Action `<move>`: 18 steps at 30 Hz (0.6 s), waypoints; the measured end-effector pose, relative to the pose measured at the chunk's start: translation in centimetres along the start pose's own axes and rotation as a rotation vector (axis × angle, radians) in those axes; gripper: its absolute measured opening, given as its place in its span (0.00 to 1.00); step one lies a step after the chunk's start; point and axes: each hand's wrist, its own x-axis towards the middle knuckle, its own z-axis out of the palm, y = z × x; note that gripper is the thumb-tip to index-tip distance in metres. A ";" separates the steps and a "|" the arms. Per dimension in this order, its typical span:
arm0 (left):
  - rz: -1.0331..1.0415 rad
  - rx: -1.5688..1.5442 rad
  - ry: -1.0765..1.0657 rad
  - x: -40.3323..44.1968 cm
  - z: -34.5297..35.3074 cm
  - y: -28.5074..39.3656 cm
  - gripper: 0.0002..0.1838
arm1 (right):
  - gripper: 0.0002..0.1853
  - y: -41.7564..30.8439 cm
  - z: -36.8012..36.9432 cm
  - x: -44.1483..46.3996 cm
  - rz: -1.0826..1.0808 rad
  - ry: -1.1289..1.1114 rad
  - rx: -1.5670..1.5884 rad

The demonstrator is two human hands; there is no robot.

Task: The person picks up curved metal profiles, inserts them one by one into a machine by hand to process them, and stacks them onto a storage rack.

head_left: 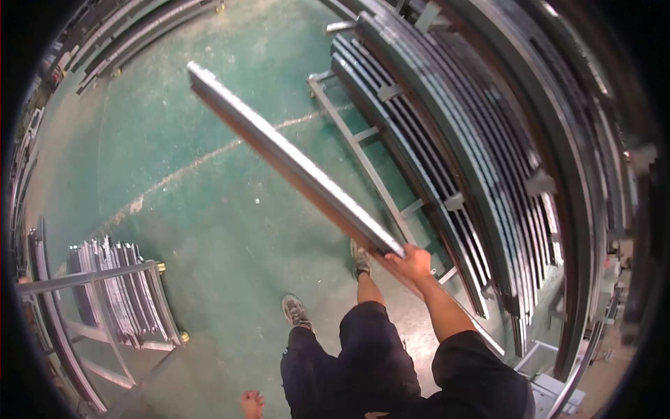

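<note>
My right hand [413, 263] is closed round a long metal profile [300, 164]. The bar slants across the view from upper left, with a bright silvery top edge and a darker brownish side. Part of it continues behind my forearm toward the lower right. At the bottom edge my left hand [252, 403] hangs low, only partly in view, its fingers loosely bent and apart with nothing in them.
To my right, long metal profiles [447, 140] lie in layers on a rack [363, 157]. A metal frame cart [91, 281] at lower left holds shorter silvery pieces [122, 293]. More long bars [139, 42] lie at upper left. The green floor [230, 230] has a worn line.
</note>
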 end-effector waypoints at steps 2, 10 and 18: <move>-0.076 0.077 0.078 -2.6 0.6 0.1 0.11 | 0.36 2.9 3.3 5.4 0.053 0.025 -0.024; -0.174 0.204 0.102 -5.6 17.6 3.7 0.18 | 0.31 15.6 17.3 22.1 0.069 0.188 -0.076; -0.023 0.586 -0.063 -3.4 26.0 10.0 0.12 | 0.30 25.0 26.9 29.9 0.219 0.118 -0.236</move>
